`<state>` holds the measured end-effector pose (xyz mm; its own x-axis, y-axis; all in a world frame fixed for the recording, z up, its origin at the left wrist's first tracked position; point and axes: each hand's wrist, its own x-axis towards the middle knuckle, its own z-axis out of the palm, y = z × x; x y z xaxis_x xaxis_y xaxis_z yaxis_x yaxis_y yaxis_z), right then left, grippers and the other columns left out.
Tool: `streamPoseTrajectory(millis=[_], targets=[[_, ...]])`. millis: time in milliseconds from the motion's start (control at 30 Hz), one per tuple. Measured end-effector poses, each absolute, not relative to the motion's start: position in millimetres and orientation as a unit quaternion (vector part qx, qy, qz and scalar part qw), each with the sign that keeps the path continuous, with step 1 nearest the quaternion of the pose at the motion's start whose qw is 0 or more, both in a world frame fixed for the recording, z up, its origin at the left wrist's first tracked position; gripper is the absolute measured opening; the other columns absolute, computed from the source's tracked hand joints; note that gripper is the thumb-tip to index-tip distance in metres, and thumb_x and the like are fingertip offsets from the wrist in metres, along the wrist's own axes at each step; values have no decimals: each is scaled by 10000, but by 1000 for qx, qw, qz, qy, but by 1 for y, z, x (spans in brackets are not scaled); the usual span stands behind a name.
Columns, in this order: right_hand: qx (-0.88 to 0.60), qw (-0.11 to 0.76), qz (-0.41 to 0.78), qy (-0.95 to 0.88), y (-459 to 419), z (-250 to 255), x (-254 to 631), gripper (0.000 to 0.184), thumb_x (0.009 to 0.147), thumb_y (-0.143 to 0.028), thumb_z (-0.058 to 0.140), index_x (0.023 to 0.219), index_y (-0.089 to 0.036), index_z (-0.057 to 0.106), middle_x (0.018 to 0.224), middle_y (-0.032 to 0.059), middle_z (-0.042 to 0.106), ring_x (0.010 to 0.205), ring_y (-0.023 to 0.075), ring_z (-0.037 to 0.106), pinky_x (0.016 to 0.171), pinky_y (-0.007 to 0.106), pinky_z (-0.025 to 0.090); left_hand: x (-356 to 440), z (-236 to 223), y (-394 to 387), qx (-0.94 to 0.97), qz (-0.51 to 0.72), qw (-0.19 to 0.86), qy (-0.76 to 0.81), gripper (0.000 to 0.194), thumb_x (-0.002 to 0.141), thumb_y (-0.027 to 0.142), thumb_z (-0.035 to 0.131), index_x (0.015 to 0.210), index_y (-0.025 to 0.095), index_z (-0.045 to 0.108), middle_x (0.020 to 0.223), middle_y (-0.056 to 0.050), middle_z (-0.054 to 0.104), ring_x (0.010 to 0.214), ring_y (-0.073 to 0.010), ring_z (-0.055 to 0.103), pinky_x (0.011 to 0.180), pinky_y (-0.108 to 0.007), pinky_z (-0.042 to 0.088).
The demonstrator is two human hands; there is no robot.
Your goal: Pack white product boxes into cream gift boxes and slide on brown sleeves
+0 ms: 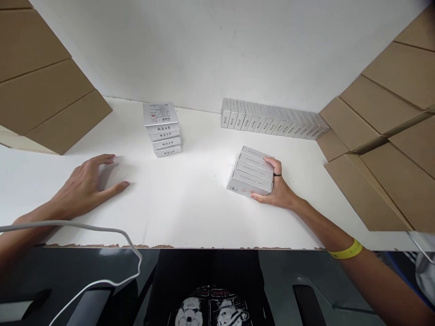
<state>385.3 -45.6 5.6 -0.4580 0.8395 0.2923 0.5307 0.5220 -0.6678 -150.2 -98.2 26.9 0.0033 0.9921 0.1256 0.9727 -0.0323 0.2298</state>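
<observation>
My right hand (275,185) grips a group of several small white boxes (251,174) from their right side, thumb at the near edge and fingers at the far one. The boxes stand side by side on the white table. On the left, my left hand (86,185) rests on the tabletop with fingers apart and nothing in it. Beyond it, to the right, is a slightly uneven stack of several similar white boxes (161,115) with printed faces. Behind the right hand, a long row of upright white boxes (268,120) runs along the wall.
Brown cardboard boxes are piled at the left (44,90), and more cardboard (374,117) is stacked at the right. A white cable (129,240) loops over my left forearm and the chipped front edge of the table (190,226).
</observation>
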Motion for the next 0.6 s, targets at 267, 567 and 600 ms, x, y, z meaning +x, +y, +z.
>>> streamPoseTrajectory(millis=[267, 567, 600], targets=[[-416, 228, 274, -837, -44, 62, 408, 1445, 547, -787, 867, 1577, -428, -80, 1679, 95, 14, 1587, 424, 45, 1268, 705, 184, -147, 26, -101, 713, 145, 42, 684, 908, 815, 767, 549, 1464, 162, 357, 1434, -195, 520, 1344, -423, 517, 1161, -615, 402], [-487, -236, 149, -828, -13, 146, 300, 1275, 546, -739, 826, 1595, -301, 248, 1554, 178, 349, 1375, 516, 410, 976, 714, 529, -149, 21, -100, 729, 154, 20, 667, 920, 821, 745, 556, 1485, 167, 290, 1490, -207, 474, 1367, -449, 508, 1146, -664, 408], [-489, -264, 129, -821, -9, 149, 288, 1205, 572, -713, 816, 1577, -297, 299, 1511, 182, 390, 1306, 510, 469, 921, 711, 543, -150, 20, -100, 729, 157, 19, 666, 924, 817, 745, 562, 1487, 171, 286, 1488, -203, 479, 1367, -451, 508, 1140, -666, 413]])
